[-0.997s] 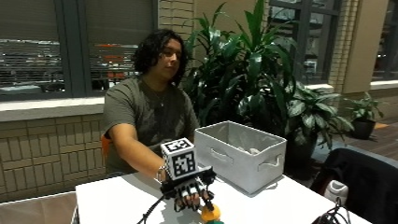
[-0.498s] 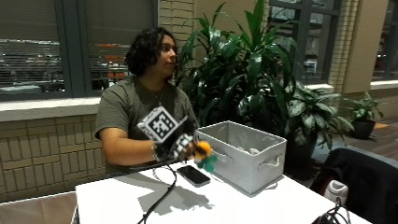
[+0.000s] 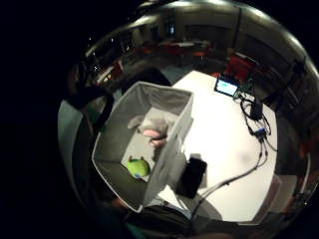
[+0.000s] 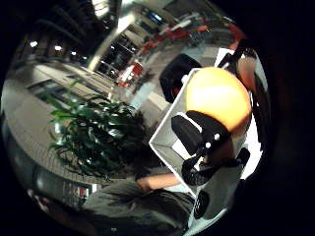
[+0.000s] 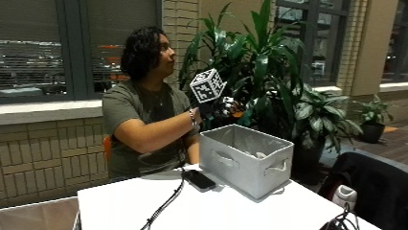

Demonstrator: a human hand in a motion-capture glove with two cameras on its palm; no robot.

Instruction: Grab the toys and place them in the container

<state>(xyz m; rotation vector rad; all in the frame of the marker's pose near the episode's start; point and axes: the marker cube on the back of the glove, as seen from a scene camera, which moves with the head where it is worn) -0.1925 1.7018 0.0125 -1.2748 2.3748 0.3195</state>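
1. Legible writing: none can be read on any item; no brand or label is discernible.
2. Right hand [image 5: 217, 106]: raised above the grey fabric container [image 5: 245, 160], at about 11 o'clock from the container's centre in the outside view. Its fingers [image 4: 189, 132] are curled round one orange toy [image 4: 219, 101], which the thumb side palm view shows close against the palm. In the outside view only a small orange patch [image 5: 237, 114] shows beside the glove.
3. Container count: one. It stands upright on the white table [image 5: 191, 211], open at the top, with a handle slot on each of the two walls that show.
4. Toys inside the container, per the little finger side palm view: one green toy [image 3: 137, 167] on the floor of the bin by a side wall, and one grey-and-pink plush toy [image 3: 152, 128] near the middle. Total: two inside, one in the hand.
5. Phone count: one black phone [image 5: 199, 179] lies flat on the table, just beside the container at 9 o'clock.
6. Cable count: one black cable [image 5: 163, 206] runs across the table past the phone.
7. Plants: one large leafy plant [image 5: 261, 62] stands behind the container.
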